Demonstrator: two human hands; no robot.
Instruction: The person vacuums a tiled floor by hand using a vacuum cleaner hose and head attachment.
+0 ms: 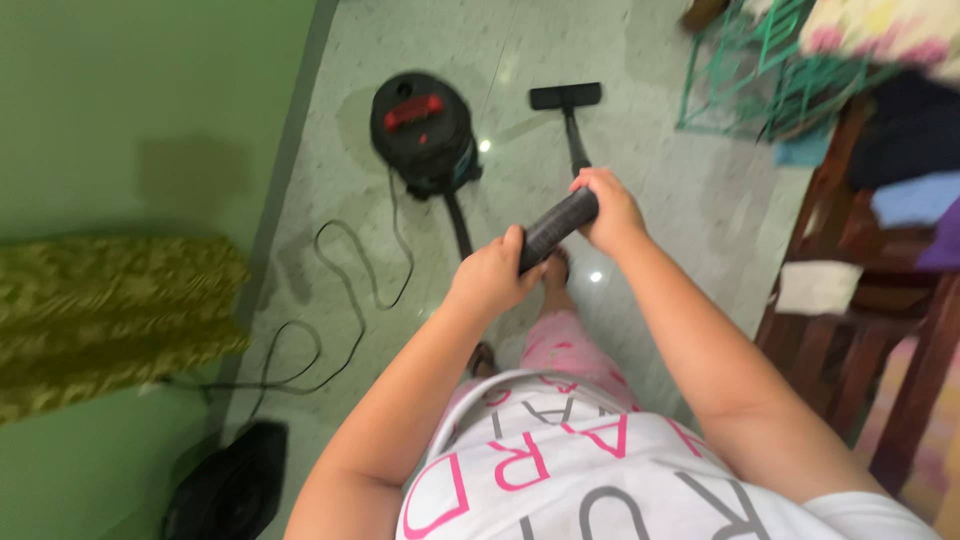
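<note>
Head view looks straight down on a person standing on a pale speckled floor (pixel 640 180), both bare hands closed around a black ribbed vacuum hose (pixel 558 230) held in front of the body. Left hand (pixel 492 278) wraps the nearer, lower end of that hose, fingers curled over it and thumb on top; right hand (pixel 608 208) clamps the farther, upper end, just where the black wand (pixel 575 140) runs on down to the flat floor nozzle (pixel 566 96) resting on the tiles. Beside the nozzle, to its left, stands the round black canister vacuum (pixel 424 130) with a red handle on its lid, and a second stretch of hose leaves its base toward the hands. A thin black power cord (pixel 350 300) loops across the floor from the canister toward the green wall (pixel 150 100), where a yellow-green patterned cloth (pixel 110 310) hangs. A dark rounded object (pixel 230 485), too blurred to name, sits low by the wall. On the right is a wooden rack (pixel 850 300) piled with folded clothes, and a green wire frame (pixel 760 70) stands beyond it.
</note>
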